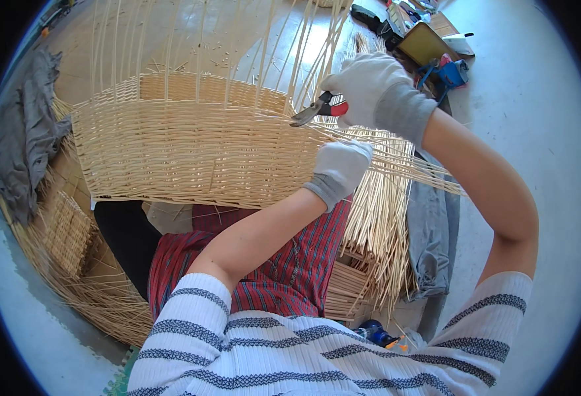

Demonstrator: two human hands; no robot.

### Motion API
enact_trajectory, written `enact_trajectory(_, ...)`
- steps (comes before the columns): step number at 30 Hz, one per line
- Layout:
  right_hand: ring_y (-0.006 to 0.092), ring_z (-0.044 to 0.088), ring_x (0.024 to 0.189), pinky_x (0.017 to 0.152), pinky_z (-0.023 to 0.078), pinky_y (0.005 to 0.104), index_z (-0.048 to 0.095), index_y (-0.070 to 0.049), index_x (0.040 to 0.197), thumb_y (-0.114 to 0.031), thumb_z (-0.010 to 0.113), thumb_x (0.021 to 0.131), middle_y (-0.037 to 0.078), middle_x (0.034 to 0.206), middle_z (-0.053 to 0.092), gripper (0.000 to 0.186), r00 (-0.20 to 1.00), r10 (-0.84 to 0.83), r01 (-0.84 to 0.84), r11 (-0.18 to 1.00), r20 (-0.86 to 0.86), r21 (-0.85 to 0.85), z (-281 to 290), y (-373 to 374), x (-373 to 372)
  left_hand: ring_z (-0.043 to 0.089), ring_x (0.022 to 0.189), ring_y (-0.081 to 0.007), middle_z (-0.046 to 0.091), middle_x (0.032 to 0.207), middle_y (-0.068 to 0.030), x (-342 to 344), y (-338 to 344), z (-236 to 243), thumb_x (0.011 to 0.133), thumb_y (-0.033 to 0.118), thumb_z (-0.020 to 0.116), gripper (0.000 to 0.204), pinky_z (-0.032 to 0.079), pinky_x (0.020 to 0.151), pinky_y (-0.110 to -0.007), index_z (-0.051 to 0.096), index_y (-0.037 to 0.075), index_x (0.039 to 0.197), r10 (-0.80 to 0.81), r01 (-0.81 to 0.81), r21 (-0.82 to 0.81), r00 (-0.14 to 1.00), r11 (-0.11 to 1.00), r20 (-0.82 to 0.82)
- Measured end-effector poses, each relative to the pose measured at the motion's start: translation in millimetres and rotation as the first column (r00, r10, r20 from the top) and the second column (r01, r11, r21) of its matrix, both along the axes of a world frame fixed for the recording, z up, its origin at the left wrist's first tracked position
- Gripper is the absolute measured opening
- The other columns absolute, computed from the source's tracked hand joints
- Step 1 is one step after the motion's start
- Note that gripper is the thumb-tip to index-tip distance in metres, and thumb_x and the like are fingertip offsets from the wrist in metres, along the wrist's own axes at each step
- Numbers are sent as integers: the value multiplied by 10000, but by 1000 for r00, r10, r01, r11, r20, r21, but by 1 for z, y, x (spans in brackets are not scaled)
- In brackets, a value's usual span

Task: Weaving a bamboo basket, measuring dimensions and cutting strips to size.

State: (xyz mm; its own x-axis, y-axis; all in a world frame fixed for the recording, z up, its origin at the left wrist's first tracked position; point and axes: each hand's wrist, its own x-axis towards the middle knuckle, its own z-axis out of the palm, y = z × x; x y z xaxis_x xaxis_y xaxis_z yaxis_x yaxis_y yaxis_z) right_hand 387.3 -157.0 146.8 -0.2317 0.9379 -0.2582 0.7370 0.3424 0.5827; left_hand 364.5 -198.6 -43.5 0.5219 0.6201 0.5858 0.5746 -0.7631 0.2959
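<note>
A partly woven wicker basket (191, 155) lies across my lap, its long upright stakes (201, 53) rising from the far rim. My right hand (370, 89), in a white glove with a grey cuff, is closed around red-handled pruning shears (317, 110). Their metal blades point left at the basket's upper right corner. Just below, my gloved left hand (343, 165) is closed at the basket's right end, where loose weaving strands (416, 168) stick out to the right. Its fingertips are turned away, and it appears to grip these strands.
A thick bundle of cane rods (379, 224) lies to my right, beside grey cloth (429, 231). At left are another grey cloth (23, 132) and a small woven panel (69, 231). Boxes and a blue container (452, 74) stand at the far right. Cane offcuts litter the far floor.
</note>
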Motion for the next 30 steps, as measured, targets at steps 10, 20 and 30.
enact_trajectory(10,223,681,900,772,514,404,726,-103,1011,-233,710,800,80,882,695,249,997,9,-14,998,73,58,-29,4,1,689,650,-232,654,705,-53,-5,-9,-2,841,132,582,57,535,545,-362,604,95,879,-44,35,-83,993,996,-110)
enact_trajectory(20,239,675,784,684,534,415,703,-126,1074,-301,742,789,83,800,684,336,976,-62,76,995,210,-60,-25,-4,-15,678,673,-220,604,846,-67,-21,-38,2,853,160,589,106,558,557,-346,618,85,922,-10,-15,-92,965,996,-263)
enact_trajectory(30,207,663,697,646,525,319,675,-94,1083,-333,691,880,66,799,699,314,597,-345,289,935,-724,-207,-16,-111,34,599,653,-214,554,741,-49,-140,-65,32,846,157,571,73,496,531,-359,534,103,878,-44,62,26,900,998,-433)
